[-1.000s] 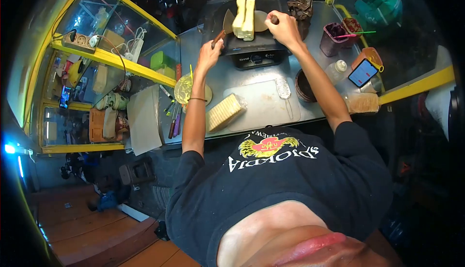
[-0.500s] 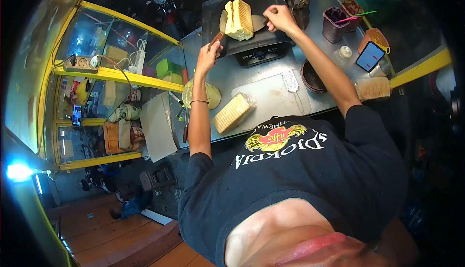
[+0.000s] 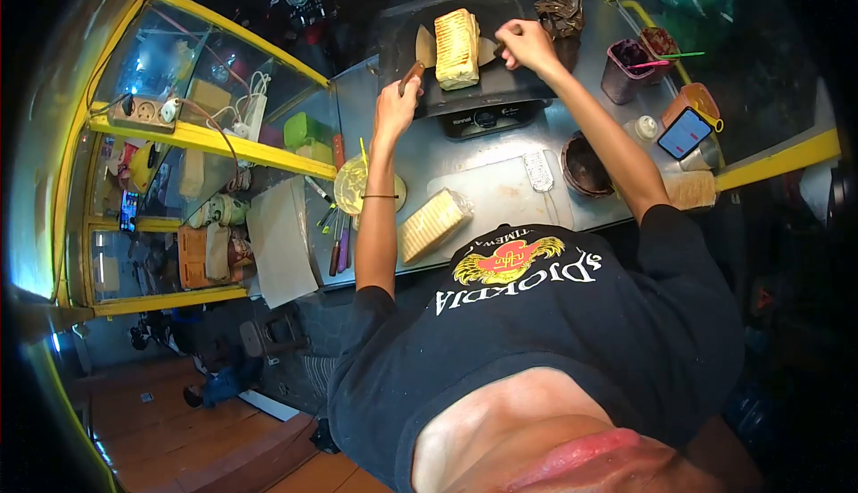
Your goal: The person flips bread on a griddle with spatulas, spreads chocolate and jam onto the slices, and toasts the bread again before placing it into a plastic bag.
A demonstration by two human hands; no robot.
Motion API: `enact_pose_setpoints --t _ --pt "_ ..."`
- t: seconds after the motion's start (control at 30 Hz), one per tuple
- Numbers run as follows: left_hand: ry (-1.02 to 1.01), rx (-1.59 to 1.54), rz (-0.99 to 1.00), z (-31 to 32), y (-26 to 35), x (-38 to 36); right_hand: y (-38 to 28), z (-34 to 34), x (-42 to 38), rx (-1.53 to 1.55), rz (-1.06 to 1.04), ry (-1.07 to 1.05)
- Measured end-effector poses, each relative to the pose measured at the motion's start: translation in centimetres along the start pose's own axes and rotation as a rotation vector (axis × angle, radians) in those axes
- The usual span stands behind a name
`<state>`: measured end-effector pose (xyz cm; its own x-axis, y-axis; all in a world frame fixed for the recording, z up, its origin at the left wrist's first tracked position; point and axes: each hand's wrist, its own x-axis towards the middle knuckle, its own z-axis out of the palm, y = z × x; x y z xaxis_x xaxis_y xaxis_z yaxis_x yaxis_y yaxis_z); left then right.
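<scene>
A block of toasted bread [image 3: 458, 50] with browned grill lines stands on the black griddle [image 3: 402, 28]. My left hand [image 3: 394, 109] is closed round the wooden handle of a scraper [image 3: 424, 47], whose broad metal blade points up at the bread's left side. At the right side, my right hand [image 3: 529, 48] grips a second scraper [image 3: 487, 51]; its blade lies right at the bread, partly hidden behind it. Nearer to me, a wrapped pale loaf [image 3: 435, 225] rests against the white cutting board [image 3: 500, 191], where a metal grater [image 3: 538, 172] lies.
Right of the griddle stand a crumpled dark bag [image 3: 561, 12], a purple tub [image 3: 626, 73], a white squeeze bottle [image 3: 642, 128] and a phone [image 3: 686, 133]. A dark bowl [image 3: 585, 167] sits under my right forearm. Left are a yellow tub [image 3: 353, 180] and several knives [image 3: 338, 243].
The bread has turned from a tilted stance, with a gap between its slices, to a closed block with its ridged top facing up. Both scrapers have shifted at its sides.
</scene>
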<state>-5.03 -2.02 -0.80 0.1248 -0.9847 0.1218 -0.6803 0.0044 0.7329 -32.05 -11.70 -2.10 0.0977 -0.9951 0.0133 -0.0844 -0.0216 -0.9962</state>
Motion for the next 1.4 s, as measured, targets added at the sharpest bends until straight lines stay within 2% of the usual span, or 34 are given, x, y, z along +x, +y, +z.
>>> enact_pose_setpoints --t 0.07,0.13,0.27,0.33,0.37,0.4,0.47,0.53,0.57,0.6,0.67,0.7,0.73,0.77,0.83,0.87,0.9,0.93,0.97,1.0,1.03,1.07,1.13,1.17,1.23,1.27,1.3,1.33,1.37,1.4 --pt "0.016 0.000 0.010 -0.5 0.4 -0.1 -4.1 -0.3 -2.6 -0.294 -0.263 0.008" --pt "0.022 0.042 0.001 -1.2 -0.4 -0.6 -4.3 -1.5 -2.8 -0.357 -0.316 0.039" --pt "-0.025 -0.023 0.074 -1.8 -1.7 -1.3 -1.0 -3.4 -1.5 -0.234 0.037 0.006" --pt "-0.039 -0.107 -0.007 -0.7 -1.1 -1.4 2.0 -2.5 -0.9 0.044 0.081 -0.024" --pt "-0.073 -0.167 -0.108 -0.5 -0.8 -1.2 1.7 -2.1 -1.1 0.070 0.033 -0.080" --pt "-0.100 -0.216 -0.216 -0.5 -0.5 -1.1 0.6 -1.1 -1.5 0.032 0.009 -0.001" --pt "-0.053 -0.292 -0.230 -0.8 0.0 -1.4 -2.0 -1.0 -3.4 -0.203 -0.273 0.025" --pt "-0.019 -0.236 -0.151 -1.5 -0.6 -1.8 -2.6 -1.6 -3.8 -0.357 -0.365 0.034" --pt "-0.033 -0.214 -0.135 -1.9 -1.0 -2.0 -3.0 -2.2 -4.7 -0.345 -0.261 0.001" --pt "-0.040 -0.187 -0.166 -2.3 -1.2 -2.4 -2.8 -2.8 -5.5 -0.348 -0.257 0.008" --pt "-0.032 -0.194 -0.216 -2.7 -1.6 -3.3 -2.1 -4.4 -6.9 -0.214 0.101 -0.155" --pt "-0.034 -0.212 -0.223 -2.8 -1.5 -3.9 -1.6 -5.4 -7.7 -0.197 0.159 -0.237" --pt "-0.042 -0.210 -0.222 -2.8 -1.5 -4.5 -1.8 -6.6 -9.5 -0.214 0.082 -0.281" --pt "-0.034 -0.233 -0.246 -2.8 -1.6 -5.0 -2.1 -7.8 -11.5 -0.418 -0.032 -0.222" --pt "-0.020 -0.308 -0.300 -2.6 -1.4 -6.1 -2.0 -11.3 -15.6 -0.455 -0.427 -0.026" --pt "-0.023 -0.310 -0.305 -2.3 -1.7 -6.6 -2.3 -13.4 -17.7 -0.246 -0.521 0.079" --pt "-0.013 -0.409 -0.351 -1.8 -2.2 -7.2 -2.2 -15.3 -20.0 -0.021 -0.395 0.272" --pt "-0.002 -0.505 -0.398 -1.3 -2.5 -7.8 -0.1 -17.6 -21.0 -0.006 -0.404 0.529" --pt "-0.013 -0.630 -0.445 -0.7 -1.5 -8.5 1.9 -20.0 -21.6 -0.177 -0.416 0.796" --pt "-0.020 -0.626 -0.450 -0.3 -1.8 -8.9 6.5 -23.6 -21.7 -0.557 -0.334 0.896" --pt "-0.056 -0.813 -0.458 0.3 -2.6 -9.3 7.5 -24.3 -22.9 -0.688 -0.123 0.860" --pt "-0.091 -1.005 -0.462 1.2 -3.5 -9.7 9.6 -25.2 -23.4 -0.694 -0.118 0.866" --pt "-0.139 -1.110 -0.458 2.4 -5.0 -10.5 15.3 -26.3 -23.2 -0.956 -0.158 0.647" --pt "-0.158 -1.200 -0.459 3.1 -4.9 -11.2 16.4 -26.2 -23.3 -1.091 0.001 0.574" --pt "-0.207 -1.323 -0.448 4.0 -5.8 -13.0 17.2 -26.1 -22.5 -1.147 -0.018 0.597" --pt "-0.210 -1.321 -0.451 4.7 -6.6 -13.8 17.4 -25.9 -22.1 -1.203 -0.044 0.623" --pt "-0.128 -0.907 -0.362 5.4 -7.3 -14.7 16.5 -25.5 -22.0 -1.205 0.052 0.580" --pt "-0.048 -0.492 -0.270 5.7 -8.1 -15.7 17.0 -25.5 -22.0 -1.205 0.056 0.577" --pt "-0.067 -0.262 -0.136 5.6 -8.9 -16.8 17.7 -25.4 -21.9 -1.231 0.039 0.591" --pt "-0.065 -0.265 -0.140 5.6 -8.6 -18.0 18.4 -25.4 -21.7 -1.259 0.018 0.603"
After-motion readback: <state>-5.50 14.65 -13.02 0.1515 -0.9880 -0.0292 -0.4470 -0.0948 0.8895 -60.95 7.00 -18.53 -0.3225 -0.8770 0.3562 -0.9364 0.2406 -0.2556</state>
